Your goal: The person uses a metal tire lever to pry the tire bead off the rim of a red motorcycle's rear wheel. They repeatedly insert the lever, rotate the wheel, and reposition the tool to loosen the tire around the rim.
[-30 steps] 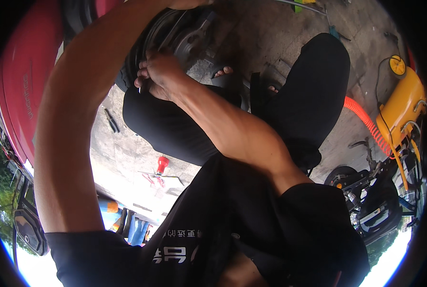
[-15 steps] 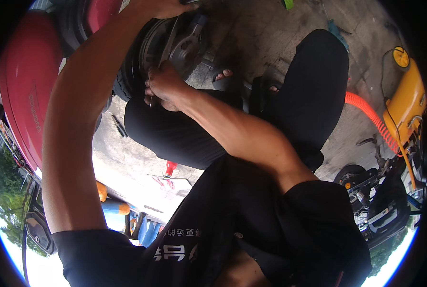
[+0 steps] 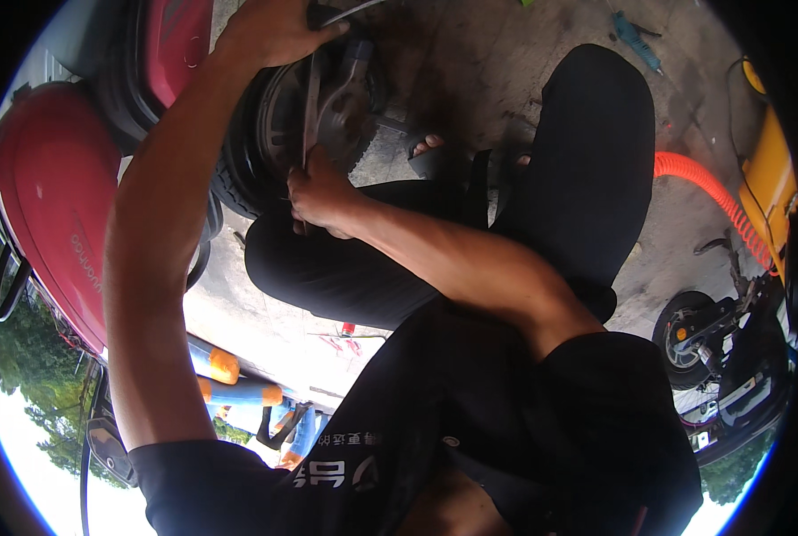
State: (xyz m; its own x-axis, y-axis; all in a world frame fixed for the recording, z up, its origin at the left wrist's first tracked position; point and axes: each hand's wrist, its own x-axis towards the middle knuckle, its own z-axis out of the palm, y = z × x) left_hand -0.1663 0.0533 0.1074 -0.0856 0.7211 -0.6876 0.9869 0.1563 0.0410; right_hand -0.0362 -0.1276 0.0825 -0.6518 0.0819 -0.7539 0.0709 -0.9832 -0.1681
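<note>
A black scooter wheel (image 3: 269,116) with a knobbly tyre stands in front of my bent leg, beside a red scooter. My left hand (image 3: 274,34) is above the wheel's far side, its thumb stretched along a slim silver rod (image 3: 356,11). Its other fingers are largely hidden. Lower down, my right hand (image 3: 321,195) is closed at the near end of a long flat metal bar (image 3: 311,107), which lies across the wheel's face. What its fingertips press against is hidden. A dark bracket arm (image 3: 350,71) sits beside the bar.
The red scooter body (image 3: 46,192) borders the left. An orange coiled hose (image 3: 712,189) runs to a yellow machine (image 3: 768,183) at right. A teal tool (image 3: 636,43) lies on the floor far right. Another small-wheeled vehicle (image 3: 694,335) stands at the lower right.
My head view has shifted, so the scooter and surroundings sit differently. My right hand is slightly lower and farther right in the picture, still at the bar. More of the left hand's rod shows.
</note>
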